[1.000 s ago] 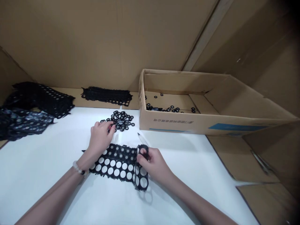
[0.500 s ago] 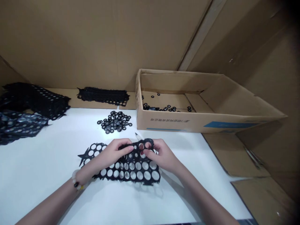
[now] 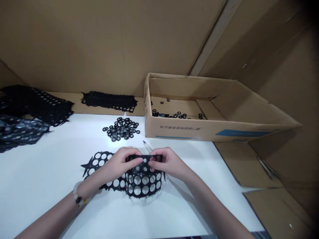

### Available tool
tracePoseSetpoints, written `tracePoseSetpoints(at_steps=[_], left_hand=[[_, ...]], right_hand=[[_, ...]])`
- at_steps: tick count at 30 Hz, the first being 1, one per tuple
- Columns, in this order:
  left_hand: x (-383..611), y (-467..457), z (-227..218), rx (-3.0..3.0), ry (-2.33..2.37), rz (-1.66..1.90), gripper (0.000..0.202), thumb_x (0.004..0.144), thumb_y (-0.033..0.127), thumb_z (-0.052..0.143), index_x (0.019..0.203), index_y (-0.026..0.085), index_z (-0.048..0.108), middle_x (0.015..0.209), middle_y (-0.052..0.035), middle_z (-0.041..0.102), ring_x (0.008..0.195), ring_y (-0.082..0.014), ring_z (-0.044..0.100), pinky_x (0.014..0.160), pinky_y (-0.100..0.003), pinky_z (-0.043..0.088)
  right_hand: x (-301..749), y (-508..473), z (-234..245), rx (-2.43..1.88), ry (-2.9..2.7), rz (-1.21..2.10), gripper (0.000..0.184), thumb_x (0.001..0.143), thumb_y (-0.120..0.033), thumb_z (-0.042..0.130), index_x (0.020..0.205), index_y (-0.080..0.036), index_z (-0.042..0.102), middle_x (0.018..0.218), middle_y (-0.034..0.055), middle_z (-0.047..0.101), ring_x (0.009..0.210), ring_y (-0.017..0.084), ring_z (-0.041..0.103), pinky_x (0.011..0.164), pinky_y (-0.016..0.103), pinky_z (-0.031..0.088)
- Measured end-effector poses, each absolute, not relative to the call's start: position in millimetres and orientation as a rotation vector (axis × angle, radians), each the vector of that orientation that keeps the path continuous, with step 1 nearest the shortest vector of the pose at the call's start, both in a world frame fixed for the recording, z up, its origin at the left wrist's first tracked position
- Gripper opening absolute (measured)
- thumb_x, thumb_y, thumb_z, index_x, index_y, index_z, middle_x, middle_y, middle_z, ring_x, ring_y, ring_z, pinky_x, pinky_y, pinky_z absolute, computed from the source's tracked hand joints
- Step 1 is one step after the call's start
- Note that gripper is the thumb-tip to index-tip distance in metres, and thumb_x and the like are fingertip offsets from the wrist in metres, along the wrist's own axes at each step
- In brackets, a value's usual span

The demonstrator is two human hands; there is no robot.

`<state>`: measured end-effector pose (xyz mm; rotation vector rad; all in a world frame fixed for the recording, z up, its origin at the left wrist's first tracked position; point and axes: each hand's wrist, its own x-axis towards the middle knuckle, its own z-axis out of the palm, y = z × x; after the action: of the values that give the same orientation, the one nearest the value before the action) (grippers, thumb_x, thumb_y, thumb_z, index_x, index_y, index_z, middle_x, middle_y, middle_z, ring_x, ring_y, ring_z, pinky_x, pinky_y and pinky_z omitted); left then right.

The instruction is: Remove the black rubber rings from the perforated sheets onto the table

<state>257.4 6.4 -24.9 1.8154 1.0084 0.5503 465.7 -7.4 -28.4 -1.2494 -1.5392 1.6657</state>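
A black rubber sheet (image 3: 139, 181) punched full of round holes lies on the white table (image 3: 45, 172) in front of me. My left hand (image 3: 122, 162) and my right hand (image 3: 165, 161) both pinch its far edge, fingertips almost meeting, and the sheet bulges and curls up between them. Its left end stays flat on the table. A small pile of black rings (image 3: 122, 128) lies just beyond my hands.
An open cardboard box (image 3: 199, 129) with several black rings inside stands at the back right. Stacks of black punched sheets (image 3: 32, 106) lie at the far left, another stack (image 3: 109, 100) at the back. A thin pointed tool (image 3: 147, 146) lies near my right hand. Cardboard walls surround the table.
My left hand came back from the ring pile to the sheet. Both hands now grip its far edge and have bent it upward into a curl.
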Motion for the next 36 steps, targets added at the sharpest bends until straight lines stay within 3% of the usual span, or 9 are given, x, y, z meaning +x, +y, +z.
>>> tracePoseSetpoints(at_steps=[3, 11, 18, 25, 36], left_hand=[[256.8, 2.6, -25.8, 2.003, 1.104, 0.73, 0.013, 0.086, 0.032, 0.054, 0.09, 0.02, 0.05, 0.092, -0.0028, 0.057, 0.091, -0.0196, 0.047, 0.082, -0.032, 0.037], [259.9, -8.6, -17.9, 2.512, 1.125, 0.6, 0.009, 0.083, 0.027, 0.051, 0.077, 0.019, 0.05, 0.074, -0.002, 0.059, 0.088, -0.0234, 0.044, 0.081, -0.041, 0.027], [264.2, -12.8, -23.2, 2.497, 1.239, 0.483, 0.019, 0.079, 0.026, 0.05, 0.063, 0.018, 0.042, 0.059, 0.0004, 0.052, 0.075, -0.0201, 0.044, 0.075, -0.04, 0.027], [268.7, -18.4, -21.8, 2.428, 1.199, 0.443, 0.009, 0.074, 0.017, 0.045, 0.065, 0.019, 0.048, 0.061, -0.0009, 0.055, 0.076, -0.021, 0.044, 0.074, -0.04, 0.028], [260.0, -2.3, -25.8, 1.993, 1.158, 0.64, 0.016, 0.074, 0.014, 0.037, 0.061, 0.018, 0.045, 0.064, -0.0006, 0.048, 0.072, -0.0181, 0.047, 0.066, -0.03, 0.035]], right_hand=[[463.6, -7.4, -28.9, -1.26, -1.5, 1.64, 0.014, 0.07, -0.027, 0.066, 0.067, -0.014, 0.064, 0.054, 0.0, 0.061, 0.051, 0.01, 0.046, 0.049, 0.021, 0.033], [451.4, -14.8, -34.5, -1.311, -1.509, 1.538, 0.009, 0.07, -0.022, 0.061, 0.066, -0.014, 0.063, 0.056, -0.0024, 0.056, 0.054, 0.011, 0.047, 0.052, 0.021, 0.034], [447.9, -21.6, -30.1, -1.289, -1.746, 1.331, 0.011, 0.073, -0.018, 0.056, 0.065, -0.015, 0.063, 0.059, -0.0024, 0.056, 0.059, 0.011, 0.046, 0.056, 0.021, 0.036], [438.8, -24.4, -33.3, -1.254, -1.752, 1.296, 0.008, 0.067, -0.016, 0.056, 0.06, -0.015, 0.056, 0.056, -0.005, 0.049, 0.055, 0.009, 0.041, 0.053, 0.019, 0.035], [443.2, -18.6, -30.0, -1.203, -1.34, 1.513, 0.005, 0.059, -0.02, 0.05, 0.059, -0.019, 0.045, 0.053, -0.0068, 0.039, 0.05, 0.008, 0.033, 0.047, 0.02, 0.026]])
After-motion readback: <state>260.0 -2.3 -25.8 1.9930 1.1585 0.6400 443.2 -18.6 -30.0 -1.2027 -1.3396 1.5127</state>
